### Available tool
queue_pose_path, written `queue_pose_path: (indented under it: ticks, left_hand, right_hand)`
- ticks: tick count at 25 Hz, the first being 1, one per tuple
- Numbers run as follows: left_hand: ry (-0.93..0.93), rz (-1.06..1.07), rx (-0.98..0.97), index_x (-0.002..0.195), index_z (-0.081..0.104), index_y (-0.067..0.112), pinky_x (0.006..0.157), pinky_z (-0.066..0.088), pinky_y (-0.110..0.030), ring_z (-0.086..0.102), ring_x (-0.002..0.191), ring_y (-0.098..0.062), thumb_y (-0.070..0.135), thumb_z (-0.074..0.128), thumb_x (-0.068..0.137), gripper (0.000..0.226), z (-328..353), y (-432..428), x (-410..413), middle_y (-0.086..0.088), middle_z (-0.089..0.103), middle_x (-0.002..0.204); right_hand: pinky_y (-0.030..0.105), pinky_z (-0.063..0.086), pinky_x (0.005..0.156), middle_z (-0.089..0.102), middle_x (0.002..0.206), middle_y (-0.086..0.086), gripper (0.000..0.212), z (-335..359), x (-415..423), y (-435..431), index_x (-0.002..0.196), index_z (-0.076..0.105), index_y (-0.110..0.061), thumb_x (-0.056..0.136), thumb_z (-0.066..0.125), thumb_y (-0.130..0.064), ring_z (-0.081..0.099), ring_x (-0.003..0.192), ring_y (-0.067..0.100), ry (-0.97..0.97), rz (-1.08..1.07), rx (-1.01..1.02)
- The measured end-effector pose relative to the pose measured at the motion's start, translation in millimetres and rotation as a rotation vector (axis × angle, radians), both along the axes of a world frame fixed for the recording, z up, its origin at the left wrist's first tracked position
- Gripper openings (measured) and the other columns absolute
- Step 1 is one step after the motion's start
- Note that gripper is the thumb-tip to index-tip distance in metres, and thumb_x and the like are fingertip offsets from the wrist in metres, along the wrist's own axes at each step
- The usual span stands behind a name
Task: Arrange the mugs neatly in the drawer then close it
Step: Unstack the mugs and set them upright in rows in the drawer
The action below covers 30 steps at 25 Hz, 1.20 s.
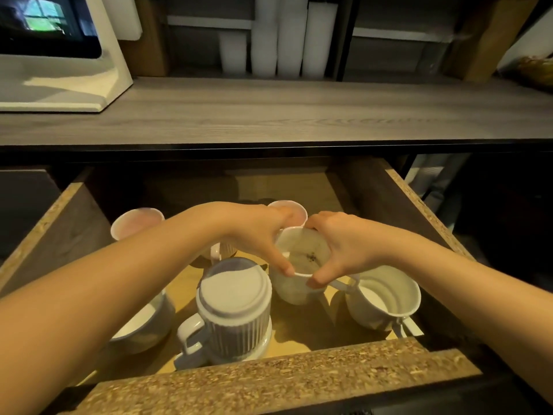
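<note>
- Cream glazed ceramic mug with a dark speck on its inner floor (302,262), centre of the frame, upright inside the open particleboard-edged wooden drawer (269,372); whether its base rests on the drawer floor cannot be told.
- Left hand (257,232) and right hand (344,247) both closed on the rim of this mug, thumbs on the near edge and fingers curled over the far edge.
- Handling, as judged: rigid, moderately heavy, smooth glaze likely slippery, chips on impact; the rim grip suits short shifts, the handle at lower right suits lifting.
- Neighbours: inverted grey ribbed mug (235,313) just beside at lower centre; white mug lying tilted (386,298) at right, near the handle; two pink-lined mugs (136,223) behind; a white bowl-like mug (143,322) under the left forearm.
- Grey wood-grain countertop (269,112) across the upper frame.
</note>
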<state>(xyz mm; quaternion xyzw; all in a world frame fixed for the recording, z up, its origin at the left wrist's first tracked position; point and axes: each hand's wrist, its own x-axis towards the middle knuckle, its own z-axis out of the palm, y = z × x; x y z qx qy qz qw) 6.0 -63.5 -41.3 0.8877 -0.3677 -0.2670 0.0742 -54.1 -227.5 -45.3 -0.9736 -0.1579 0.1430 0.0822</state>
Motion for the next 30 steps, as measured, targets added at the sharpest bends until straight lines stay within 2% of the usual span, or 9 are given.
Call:
queue_pose_path:
  ticks: [3, 6, 8, 13, 18, 20, 22, 25, 30]
  left_hand:
    - [0.001, 0.011, 0.118, 0.119, 0.060, 0.021, 0.087, 0.055, -0.032, 0.064, 0.094, -0.016, 0.049, 0.061, 0.082, 0.046, -8, 6, 6, 0.002, 0.067, 0.110]
    - [0.072, 0.008, 0.138, 0.115, 0.065, 0.018, 0.077, 0.051, -0.022, 0.062, 0.080, -0.012, 0.038, 0.052, 0.092, 0.033, -13, 4, 8, 0.008, 0.065, 0.087]
    - [0.096, 0.022, 0.137, 0.114, 0.065, 0.016, 0.077, 0.050, -0.022, 0.061, 0.077, -0.011, 0.033, 0.049, 0.094, 0.030, -14, 1, 8, 0.011, 0.062, 0.080]
    - [0.286, 0.122, 0.067, 0.119, 0.062, 0.012, 0.085, 0.055, -0.029, 0.068, 0.090, -0.018, 0.025, 0.048, 0.096, 0.030, -16, 0, 16, -0.007, 0.070, 0.103]
    - [0.348, 0.136, 0.010, 0.117, 0.063, 0.011, 0.086, 0.057, -0.031, 0.071, 0.094, -0.022, 0.022, 0.047, 0.096, 0.028, -19, 1, 15, -0.009, 0.071, 0.106]
    - [0.348, 0.148, -0.004, 0.116, 0.065, 0.012, 0.085, 0.057, -0.032, 0.071, 0.094, -0.023, 0.023, 0.048, 0.096, 0.028, -21, 3, 15, -0.008, 0.072, 0.105]
    - [0.372, 0.175, -0.022, 0.113, 0.066, 0.013, 0.086, 0.057, -0.034, 0.072, 0.092, -0.022, 0.022, 0.049, 0.095, 0.027, -22, 6, 17, -0.006, 0.073, 0.101]
    - [0.400, 0.203, -0.045, 0.110, 0.067, 0.015, 0.088, 0.057, -0.036, 0.072, 0.089, -0.021, 0.018, 0.048, 0.095, 0.024, -23, 7, 16, -0.005, 0.073, 0.095]
    - [0.428, 0.192, -0.090, 0.109, 0.066, 0.017, 0.088, 0.056, -0.033, 0.071, 0.091, -0.022, 0.011, 0.046, 0.096, 0.025, -19, -2, 11, -0.005, 0.072, 0.097]
  right_hand:
    - [0.032, 0.053, 0.088, 0.055, 0.120, 0.001, 0.089, -11, -1, 4, 0.134, 0.039, -0.018, 0.062, 0.076, -0.055, 0.055, 0.103, 0.019, 0.050, 0.016, -0.044]
    - [0.034, 0.053, 0.089, 0.055, 0.123, 0.004, 0.087, -19, -1, 8, 0.134, 0.039, -0.016, 0.064, 0.076, -0.053, 0.056, 0.105, 0.021, 0.066, 0.015, -0.067]
    - [0.031, 0.053, 0.087, 0.054, 0.124, 0.004, 0.087, -22, -2, 8, 0.134, 0.039, -0.016, 0.064, 0.076, -0.052, 0.055, 0.105, 0.020, 0.076, -0.015, -0.083]
    - [0.025, 0.051, 0.080, 0.050, 0.125, 0.003, 0.086, -26, -7, 7, 0.132, 0.036, -0.017, 0.065, 0.077, -0.052, 0.051, 0.102, 0.015, 0.113, -0.073, -0.066]
    - [0.026, 0.048, 0.085, 0.045, 0.132, -0.001, 0.092, -27, -13, 5, 0.136, 0.030, -0.020, 0.064, 0.079, -0.050, 0.049, 0.111, 0.016, 0.191, -0.091, -0.070]
    - [0.028, 0.048, 0.087, 0.047, 0.128, -0.002, 0.084, -25, -10, 3, 0.134, 0.034, -0.020, 0.069, 0.074, -0.053, 0.049, 0.109, 0.016, 0.227, -0.093, -0.060]
    - [0.030, 0.050, 0.088, 0.054, 0.123, 0.001, 0.062, -21, -5, 0, 0.131, 0.043, -0.019, 0.081, 0.061, -0.052, 0.053, 0.102, 0.016, 0.245, -0.104, -0.010]
    - [0.034, 0.052, 0.090, 0.064, 0.116, 0.006, 0.035, -17, 3, -1, 0.124, 0.057, -0.012, 0.096, 0.045, -0.030, 0.062, 0.100, 0.020, 0.180, -0.123, -0.010]
    - [0.024, 0.054, 0.076, 0.071, 0.102, 0.010, 0.027, -20, 4, 0, 0.112, 0.067, -0.008, 0.096, 0.049, -0.021, 0.070, 0.089, 0.020, 0.197, -0.157, -0.051]
